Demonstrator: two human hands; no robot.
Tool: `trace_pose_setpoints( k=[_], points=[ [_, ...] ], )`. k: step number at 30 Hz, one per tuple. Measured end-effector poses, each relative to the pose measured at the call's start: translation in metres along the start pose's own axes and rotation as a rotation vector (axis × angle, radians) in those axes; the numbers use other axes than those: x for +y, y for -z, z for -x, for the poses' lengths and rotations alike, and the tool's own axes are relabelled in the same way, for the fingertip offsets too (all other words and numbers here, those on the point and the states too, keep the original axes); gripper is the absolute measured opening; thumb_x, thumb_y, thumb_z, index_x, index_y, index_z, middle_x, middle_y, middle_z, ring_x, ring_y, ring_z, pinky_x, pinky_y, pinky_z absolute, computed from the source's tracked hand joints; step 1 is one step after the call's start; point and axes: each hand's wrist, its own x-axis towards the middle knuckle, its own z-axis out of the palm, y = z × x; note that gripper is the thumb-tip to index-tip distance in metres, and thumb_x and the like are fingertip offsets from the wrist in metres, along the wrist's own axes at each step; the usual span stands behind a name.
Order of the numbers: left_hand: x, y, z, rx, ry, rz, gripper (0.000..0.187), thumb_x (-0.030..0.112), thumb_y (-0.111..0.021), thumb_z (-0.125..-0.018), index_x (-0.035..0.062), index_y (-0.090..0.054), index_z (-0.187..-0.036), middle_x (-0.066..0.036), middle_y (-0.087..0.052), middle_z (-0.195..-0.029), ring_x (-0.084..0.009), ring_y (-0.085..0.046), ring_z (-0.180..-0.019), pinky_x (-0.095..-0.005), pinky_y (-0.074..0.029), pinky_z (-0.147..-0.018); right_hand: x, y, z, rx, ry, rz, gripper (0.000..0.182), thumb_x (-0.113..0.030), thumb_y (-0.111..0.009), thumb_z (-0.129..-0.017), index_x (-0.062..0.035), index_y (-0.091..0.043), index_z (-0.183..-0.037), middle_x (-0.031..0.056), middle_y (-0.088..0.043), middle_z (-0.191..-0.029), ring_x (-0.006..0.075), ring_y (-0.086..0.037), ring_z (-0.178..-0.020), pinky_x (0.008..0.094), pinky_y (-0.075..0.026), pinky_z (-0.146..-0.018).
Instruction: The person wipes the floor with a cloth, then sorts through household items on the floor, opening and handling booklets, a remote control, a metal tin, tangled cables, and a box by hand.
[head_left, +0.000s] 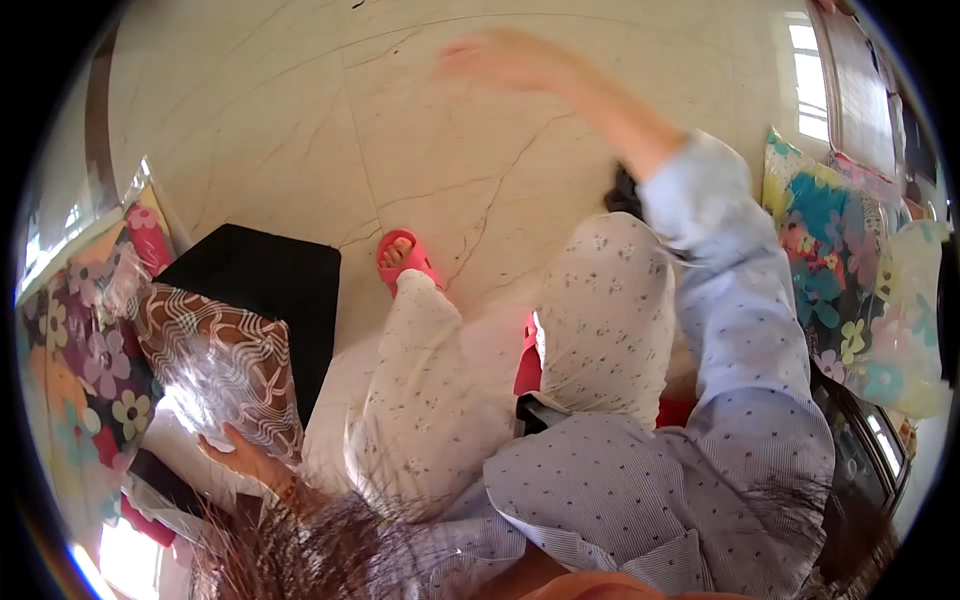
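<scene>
the head view looks straight down over a seated person in a pale blue dotted long-sleeved shirt (740, 330) and white trousers with a small dark print (600, 310). the left hand (235, 452) rests low at the left of the picture against the lower edge of a clear plastic-wrapped package with a brown and white wavy-line pattern (225, 365); the fingers (212, 447) lie against the plastic, but whether they grip it or merely touch it cannot be told, since glare on the wrap and strands of hair hide part of them. that package stands tilted, just beside a flat black rectangular object (265, 280) lying on the floor and touching a second plastic-wrapped bundle with a purple, yellow and red flower print (85, 360) at the far left. the right hand (495, 58) is raised out over the pale marble-patterned tiled floor (280, 130), well apart from every package; it is blurred, so its fingers cannot be read as spread or closed, and nothing shows in it. one foot in a pink rubber slipper (405, 260) rests on the floor between the black object and the knees. at the right edge lies a soft bundle printed with blue, green and yellow flowers (850, 270).
</scene>
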Motion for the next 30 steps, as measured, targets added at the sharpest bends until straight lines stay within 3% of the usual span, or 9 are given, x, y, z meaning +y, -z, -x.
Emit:
trace_pose_setpoints(
  k=[1,3,5,8,10,11,13,24,30],
  points=[
    [0.041,0.000,0.004,-0.001,-0.098,-0.003,0.049,0.017,-0.054,-0.081,0.0011,-0.035,-0.123,-0.013,-0.035,-0.127,-0.0254,-0.031,-0.118,-0.0345,-0.024,-0.099,0.035,0.024,0.019,0.082,-0.173,-0.012,0.045,-0.043,-0.048,-0.079,-0.0083,-0.054,-0.108,0.0052,-0.057,-0.106,0.0170,-0.053,-0.095,0.0291,-0.041,-0.079],
    [0.107,0.001,0.017,-0.029,-0.171,0.095,0.046,0.014,-0.052,-0.081,0.0008,-0.035,-0.122,-0.013,-0.036,-0.126,-0.0252,-0.033,-0.117,-0.0345,-0.024,-0.099,0.135,0.047,0.086,0.593,-0.409,-0.119,0.042,-0.038,-0.047,-0.080,-0.0043,-0.056,-0.103,0.0076,-0.061,-0.093,0.0135,-0.056,-0.082,0.0267,-0.043,-0.069],
    [0.139,-0.004,0.019,-0.053,-0.245,0.194,0.043,0.011,-0.051,-0.082,0.0004,-0.035,-0.121,-0.014,-0.037,-0.125,-0.0251,-0.034,-0.116,-0.0345,-0.025,-0.098,0.210,0.044,0.160,0.712,-0.671,-0.166,0.039,-0.037,-0.047,-0.080,-0.0018,-0.059,-0.093,0.0086,-0.060,-0.073,0.0155,-0.055,-0.067,0.0311,-0.042,-0.060],
    [0.177,-0.024,0.026,-0.161,-0.439,0.321,0.037,0.014,-0.048,-0.085,-0.0003,-0.037,-0.117,-0.013,-0.039,-0.123,-0.0231,-0.036,-0.115,-0.0336,-0.028,-0.097,0.272,-0.009,0.216,0.673,-0.947,-0.170,0.045,-0.038,-0.051,-0.077,0.0015,-0.057,-0.096,0.0141,-0.061,-0.081,0.0219,-0.057,-0.077,0.0342,-0.043,-0.068],
    [0.195,-0.030,0.031,-0.198,-0.495,0.345,0.035,0.012,-0.048,-0.085,-0.0001,-0.039,-0.116,-0.012,-0.040,-0.123,-0.0227,-0.037,-0.114,-0.0331,-0.029,-0.097,0.267,-0.063,0.219,0.723,-0.812,-0.128,0.049,-0.038,-0.054,-0.075,0.0012,-0.053,-0.105,0.0191,-0.058,-0.094,0.0270,-0.054,-0.095,0.0341,-0.041,-0.078],
    [0.203,-0.033,0.036,-0.234,-0.535,0.378,0.033,0.010,-0.048,-0.084,0.0002,-0.040,-0.115,-0.012,-0.041,-0.122,-0.0222,-0.038,-0.114,-0.0325,-0.030,-0.096,0.279,-0.076,0.220,0.493,-0.741,-0.335,0.060,-0.037,-0.059,-0.073,0.0003,-0.042,-0.117,0.0206,-0.049,-0.111,0.0317,-0.047,-0.106,0.0355,-0.038,-0.086],
    [0.225,-0.037,0.047,-0.264,-0.471,0.441,0.033,0.000,-0.046,-0.082,-0.0033,-0.041,-0.113,-0.014,-0.041,-0.122,-0.0229,-0.039,-0.113,-0.0328,-0.028,-0.096,0.252,-0.104,0.204,0.595,-0.868,0.212,0.063,-0.035,-0.062,-0.071,-0.0017,-0.039,-0.118,0.0178,-0.044,-0.117,0.0333,-0.047,-0.104,0.0389,-0.040,-0.084],
    [0.256,-0.087,0.084,-0.728,-0.586,0.628,0.032,-0.006,-0.044,-0.078,-0.0037,-0.044,-0.110,-0.014,-0.047,-0.116,-0.0218,-0.049,-0.103,-0.0316,-0.035,-0.090,0.241,-0.099,0.217,0.780,-0.916,0.127,0.036,-0.030,-0.063,-0.071,-0.0069,-0.053,-0.097,0.0102,-0.051,-0.106,0.0293,-0.052,-0.094,0.0370,-0.043,-0.075],
    [0.251,-0.097,0.089,-0.828,-0.553,0.547,0.030,-0.005,-0.043,-0.080,-0.0039,-0.045,-0.109,-0.014,-0.049,-0.113,-0.0202,-0.051,-0.100,-0.0283,-0.037,-0.087,0.217,-0.109,0.255,1.105,-0.648,-0.232,0.020,-0.019,-0.057,-0.077,-0.0007,-0.058,-0.086,0.0073,-0.057,-0.085,0.0209,-0.054,-0.078,0.0291,-0.042,-0.069]
  ],
)
